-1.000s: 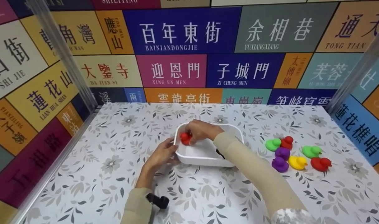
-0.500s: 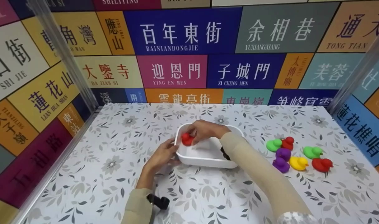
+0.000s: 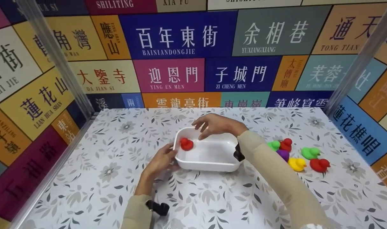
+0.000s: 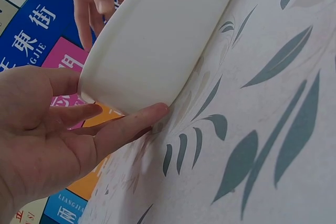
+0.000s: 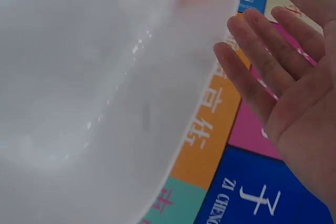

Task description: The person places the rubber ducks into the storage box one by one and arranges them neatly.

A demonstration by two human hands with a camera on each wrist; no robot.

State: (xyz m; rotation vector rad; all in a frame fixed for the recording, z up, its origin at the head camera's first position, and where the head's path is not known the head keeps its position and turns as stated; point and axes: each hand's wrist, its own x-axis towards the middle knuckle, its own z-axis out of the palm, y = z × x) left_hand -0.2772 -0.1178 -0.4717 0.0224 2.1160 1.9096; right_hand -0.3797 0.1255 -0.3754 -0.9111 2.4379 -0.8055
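Observation:
A white plastic tub (image 3: 209, 166) stands on the table, with a red rubber duck (image 3: 186, 144) in its left end. My left hand (image 3: 161, 160) holds the tub's left end, one finger at the rim and another low on the wall in the left wrist view. Over the tub's back rim hovers my right hand (image 3: 217, 124), its fingers spread and nothing in them. Its palm and extended fingers (image 5: 257, 61) show beside the rim in the right wrist view. There the duck appears only in part, at the top edge.
Right of the tub lie more rubber ducks: red (image 3: 319, 165), yellow (image 3: 297, 164), green (image 3: 310, 153) and purple (image 3: 284, 155), some partly hidden by the right sleeve (image 3: 276, 168). A wall of coloured signs (image 3: 180, 35) stands behind the floral-covered table (image 3: 209, 197).
My right hand has let go of the red duck and risen up and back from it, with its fingers spreading. The left hand stays at the tub's end. The head view has shifted slightly.

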